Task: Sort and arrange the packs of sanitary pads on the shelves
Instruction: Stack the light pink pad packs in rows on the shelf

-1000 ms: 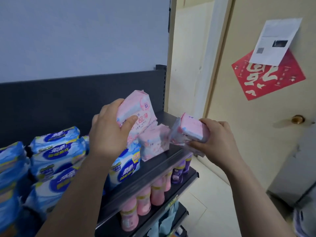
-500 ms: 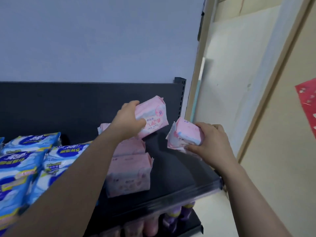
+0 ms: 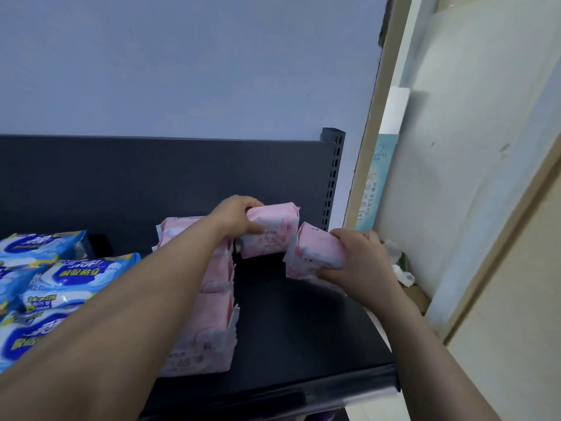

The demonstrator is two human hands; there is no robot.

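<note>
The left hand [image 3: 235,218] grips 1 pink pack [image 3: 273,235] with fingers curled over its top. It holds the pack low at the back of the dark shelf [image 3: 303,329], just right of the row of pink packs [image 3: 206,314]. The right hand [image 3: 361,262] clamps a second pink pack [image 3: 318,253] round its end, just beside the first. These packs look light, soft and squashy in thin slick film, so holding the broad faces rather than the crimped seams probably suits best. The pink wrappers' print is too blurred to read. The blue packs [image 3: 66,278] at left carry bold Chinese characters and what looks like "24". A teal panel [image 3: 372,189] past the shelf post bears vertical Chinese writing.
</note>
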